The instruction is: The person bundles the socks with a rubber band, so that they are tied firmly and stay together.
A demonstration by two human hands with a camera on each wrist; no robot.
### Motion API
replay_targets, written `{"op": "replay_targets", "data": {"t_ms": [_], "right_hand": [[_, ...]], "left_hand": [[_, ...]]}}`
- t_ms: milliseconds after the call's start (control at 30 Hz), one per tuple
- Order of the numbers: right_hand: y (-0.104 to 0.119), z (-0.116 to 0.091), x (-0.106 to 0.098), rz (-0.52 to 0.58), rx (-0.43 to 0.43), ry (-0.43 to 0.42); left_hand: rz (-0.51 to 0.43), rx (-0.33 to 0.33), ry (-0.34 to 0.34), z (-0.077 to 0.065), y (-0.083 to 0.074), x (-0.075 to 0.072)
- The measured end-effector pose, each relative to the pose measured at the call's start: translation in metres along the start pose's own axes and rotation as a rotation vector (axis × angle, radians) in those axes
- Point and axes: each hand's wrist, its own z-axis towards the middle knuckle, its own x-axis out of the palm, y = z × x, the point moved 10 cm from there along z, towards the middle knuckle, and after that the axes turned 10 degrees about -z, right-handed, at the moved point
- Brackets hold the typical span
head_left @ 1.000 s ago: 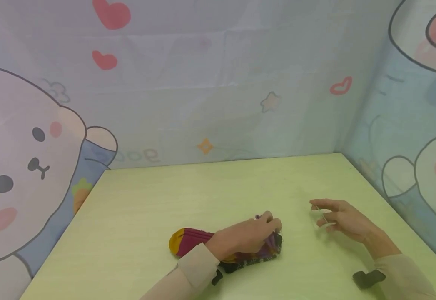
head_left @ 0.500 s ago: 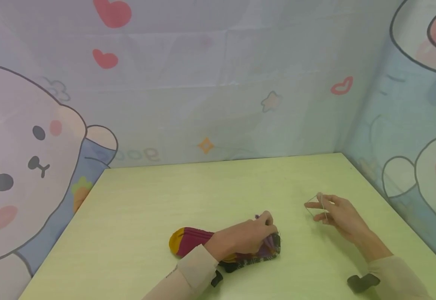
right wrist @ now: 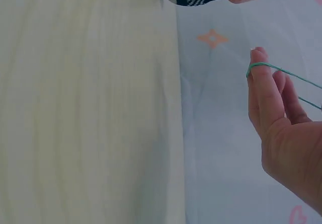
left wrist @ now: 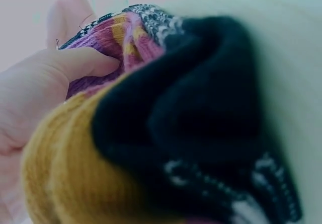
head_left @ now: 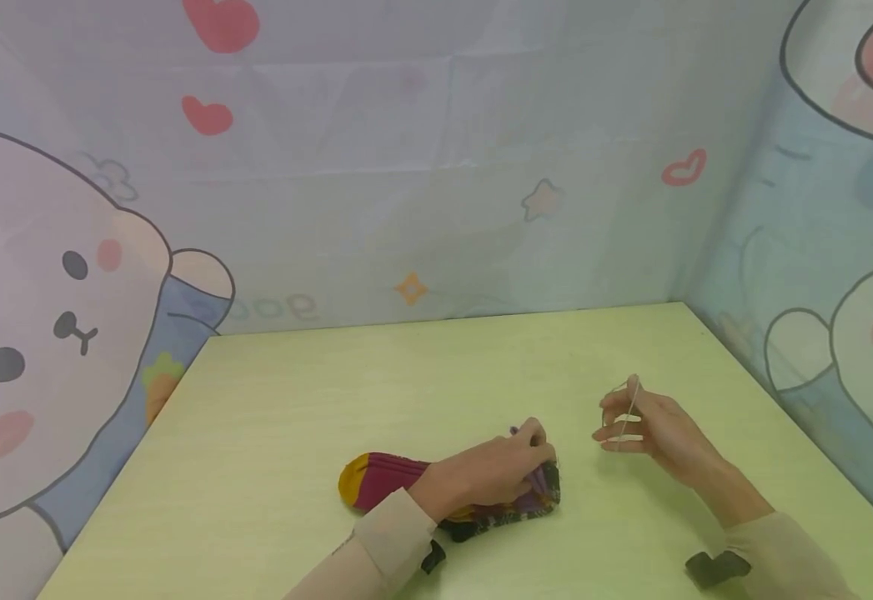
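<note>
My left hand (head_left: 481,475) grips a bundle of knitted socks on the table. One sock (head_left: 387,483) is maroon with a yellow toe; beside it shows a black-and-white patterned sock (head_left: 496,525). Up close in the left wrist view, the thumb presses into purple and yellow ribbed knit (left wrist: 133,43), with black fabric (left wrist: 201,103) folded alongside. To the right of the socks, my right hand (head_left: 657,429) is raised with its fingers spread. A thin elastic band (right wrist: 289,72), green in the right wrist view, is looped over those extended fingers and stretched between them.
The pale yellow-green table (head_left: 293,400) reaches back to a cartoon-printed fabric backdrop (head_left: 376,208). More of this printed cloth (head_left: 819,250) stands along the right side. Dark straps (head_left: 717,568) sit at both cuffs.
My right hand has shifted left toward the socks, its fingers spreading and the elastic band opening into a wider loop. The left hand has stayed nearly still on the socks.
</note>
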Motion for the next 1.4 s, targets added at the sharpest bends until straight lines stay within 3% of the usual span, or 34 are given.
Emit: {"op": "replay_targets", "data": {"t_ms": [300, 800, 1033, 1233, 1400], "right_hand": [[-0.008, 0.003, 0.039, -0.159, 0.077, 0.112], [-0.016, 0.007, 0.085, -0.137, 0.14, 0.27], [-0.013, 0.012, 0.09, -0.172, 0.135, 0.247], [-0.015, 0.017, 0.09, -0.18, 0.141, 0.259], [-0.014, 0.018, 0.09, -0.218, 0.154, 0.256]], "left_hand": [[-0.036, 0.008, -0.022, -0.003, 0.0, -0.002], [-0.23, 0.071, -0.053, -0.006, 0.004, -0.001], [-0.286, 0.075, -0.032, -0.007, 0.006, 0.001], [-0.438, 0.119, 0.012, -0.008, 0.005, 0.0], [-0.543, 0.099, -0.025, -0.009, 0.011, -0.004]]}}
